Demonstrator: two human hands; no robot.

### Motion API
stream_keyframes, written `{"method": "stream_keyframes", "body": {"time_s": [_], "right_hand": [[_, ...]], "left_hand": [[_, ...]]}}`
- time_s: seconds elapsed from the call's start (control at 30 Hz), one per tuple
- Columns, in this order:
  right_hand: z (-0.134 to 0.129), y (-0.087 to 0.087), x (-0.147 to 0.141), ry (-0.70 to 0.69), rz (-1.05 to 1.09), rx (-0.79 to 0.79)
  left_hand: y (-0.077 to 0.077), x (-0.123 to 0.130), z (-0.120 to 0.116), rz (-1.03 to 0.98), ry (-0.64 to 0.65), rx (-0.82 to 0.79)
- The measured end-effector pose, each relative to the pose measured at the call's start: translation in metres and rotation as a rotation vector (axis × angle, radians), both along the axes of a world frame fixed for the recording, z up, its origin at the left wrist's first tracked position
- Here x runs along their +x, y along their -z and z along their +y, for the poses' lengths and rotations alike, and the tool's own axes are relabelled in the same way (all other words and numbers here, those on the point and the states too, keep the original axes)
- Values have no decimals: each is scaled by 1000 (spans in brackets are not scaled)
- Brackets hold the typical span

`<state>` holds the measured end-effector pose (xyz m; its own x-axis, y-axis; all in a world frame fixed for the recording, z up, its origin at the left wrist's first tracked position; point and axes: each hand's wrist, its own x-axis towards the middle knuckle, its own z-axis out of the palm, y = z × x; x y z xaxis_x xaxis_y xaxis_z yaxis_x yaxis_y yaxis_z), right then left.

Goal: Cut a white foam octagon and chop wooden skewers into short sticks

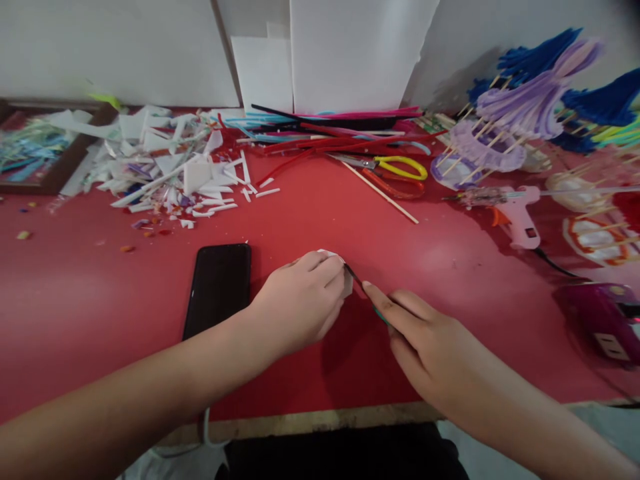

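Observation:
In the middle of the red table, my left hand (310, 293) is closed around a small white piece (349, 285), perhaps foam board; most of it is hidden under the fingers. My right hand (425, 333) grips a knife (356, 275) with a thin dark blade and a bit of green handle showing. Its index finger lies along the back of the blade. The blade's tip meets the white piece's right edge, beside my left fingers. A black phone (217, 287) lies face up just left of my left hand.
White scraps (170, 160) are heaped at the back left beside a brown tray (53, 180). Pipe cleaners (320, 133), yellow-and-red-handled pliers (400, 168) and a wooden stick (383, 193) lie behind. At right are a pink glue gun (520, 213), carousel-like crafts (520, 107) and a purple power box (600, 320).

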<state>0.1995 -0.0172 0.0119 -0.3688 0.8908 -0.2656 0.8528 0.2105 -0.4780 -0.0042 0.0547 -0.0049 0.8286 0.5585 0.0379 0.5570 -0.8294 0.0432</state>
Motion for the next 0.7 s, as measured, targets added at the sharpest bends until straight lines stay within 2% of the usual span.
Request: {"method": "stream_keyframes", "body": {"time_s": [0.13,0.27,0.53,0.7], "right_hand": [[-8,2,4,7,-19,-29],[-17,6,10,4,-6,9],[-30,9,23,8,43,88],[-28,9,28,94,129,134]], "left_hand": [[2,0,-1,-8,7,27],[2,-1,-3,-24,-4,21],[-6,-3,-3,-53,-90,-70],[-16,-8,-3,-169,-79,-94]]}}
